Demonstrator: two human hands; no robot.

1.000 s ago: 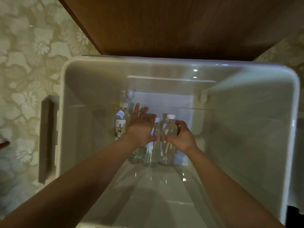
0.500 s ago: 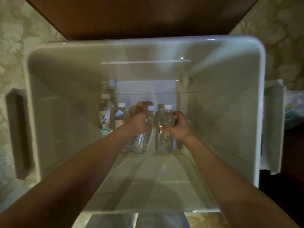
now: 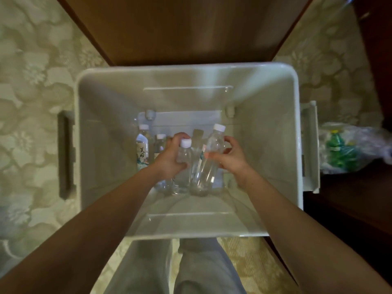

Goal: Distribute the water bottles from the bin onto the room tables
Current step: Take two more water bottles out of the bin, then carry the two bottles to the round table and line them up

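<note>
A deep white plastic bin (image 3: 294, 128) stands on the carpet below me. Both my arms reach down into it. My left hand (image 3: 169, 160) is closed around a clear water bottle with a white cap (image 3: 184, 168). My right hand (image 3: 230, 159) grips a second clear bottle (image 3: 209, 164), which is tilted with its cap pointing up and to the right. Two more bottles stay at the bin's back left: a labelled one (image 3: 142, 149) and another (image 3: 159, 143) partly hidden behind my left hand.
A dark wooden panel (image 3: 186, 28) rises just beyond the bin. A clear bag holding green bottles (image 3: 347, 149) lies to the right on dark furniture. Bin handles stick out on both sides. Patterned carpet (image 3: 31, 102) surrounds it, and my trouser legs show below.
Both hands have closed on bottles and lifted them. The right-hand bottle has risen and tilted to the right. My view has pulled back from the bin.
</note>
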